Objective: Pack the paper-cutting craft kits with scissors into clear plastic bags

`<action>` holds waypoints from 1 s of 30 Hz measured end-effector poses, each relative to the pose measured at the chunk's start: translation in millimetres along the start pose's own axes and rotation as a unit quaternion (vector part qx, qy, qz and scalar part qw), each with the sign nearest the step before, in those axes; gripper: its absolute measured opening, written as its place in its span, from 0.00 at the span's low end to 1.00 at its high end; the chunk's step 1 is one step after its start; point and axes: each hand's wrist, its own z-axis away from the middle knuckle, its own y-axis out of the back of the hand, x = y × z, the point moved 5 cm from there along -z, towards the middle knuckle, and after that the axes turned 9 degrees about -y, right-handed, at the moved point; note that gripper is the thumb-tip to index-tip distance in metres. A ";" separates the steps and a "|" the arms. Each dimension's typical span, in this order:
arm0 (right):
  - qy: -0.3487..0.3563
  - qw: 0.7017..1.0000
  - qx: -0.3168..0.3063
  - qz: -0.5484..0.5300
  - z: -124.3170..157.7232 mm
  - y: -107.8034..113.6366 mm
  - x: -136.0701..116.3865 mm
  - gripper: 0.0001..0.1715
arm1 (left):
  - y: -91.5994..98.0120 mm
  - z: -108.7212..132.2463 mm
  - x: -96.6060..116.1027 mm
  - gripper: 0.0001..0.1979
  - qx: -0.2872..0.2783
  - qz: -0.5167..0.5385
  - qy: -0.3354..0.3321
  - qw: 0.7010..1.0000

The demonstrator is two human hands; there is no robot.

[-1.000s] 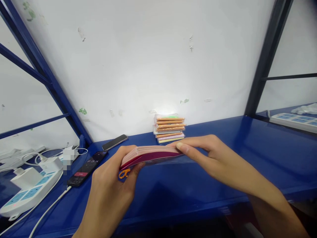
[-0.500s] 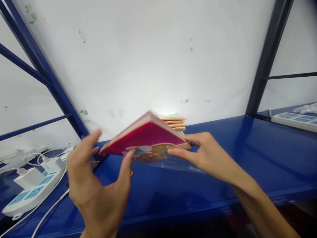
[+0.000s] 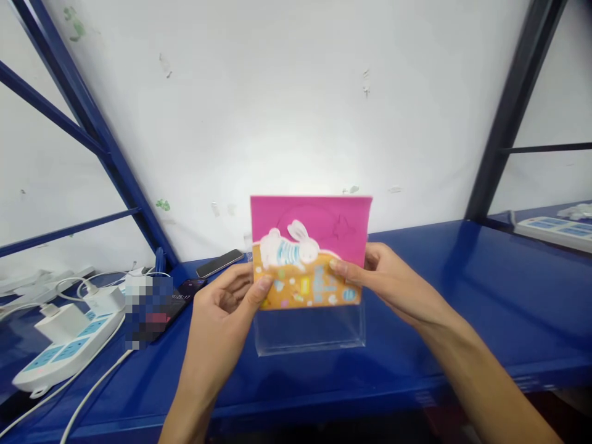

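Observation:
Upright in front of me is a pink and orange booklet [image 3: 324, 216] with a white rabbit on its cover. My left hand [image 3: 226, 305] grips its lower left edge, thumb on the cover and fingers behind. On the right edge, my right hand [image 3: 388, 277] pinches it the same way. A clear plastic sleeve [image 3: 309, 333] shows below the booklet's bottom edge; how far the booklet sits in it I cannot tell.
A blue shelf top [image 3: 462, 296] runs below a white wall. On the left are a power strip [image 3: 60, 354] with plugs and white cables, a phone [image 3: 219, 263] and a lit-screen phone [image 3: 180, 296]. Another power strip [image 3: 555, 229] lies far right.
The booklet has swung from a tilted, edge-on pose to upright, cover facing me. My left hand has gone from spread fingers to gripping its left edge. The stack behind is now hidden.

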 end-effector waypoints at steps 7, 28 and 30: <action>0.004 0.999 0.018 0.030 -1.5 0.9 -0.3 0.23 | -5.2 -1.8 -6.5 0.16 -0.004 0.021 0.014 1.000; -0.028 0.985 0.078 0.148 -6.7 18.3 4.6 0.21 | 39.3 -2.7 -85.4 0.10 -0.251 -0.581 0.147 0.760; -0.029 0.987 0.073 0.142 -6.8 17.4 4.3 0.23 | 41.8 -3.6 -84.0 0.09 -0.253 -0.561 0.151 0.774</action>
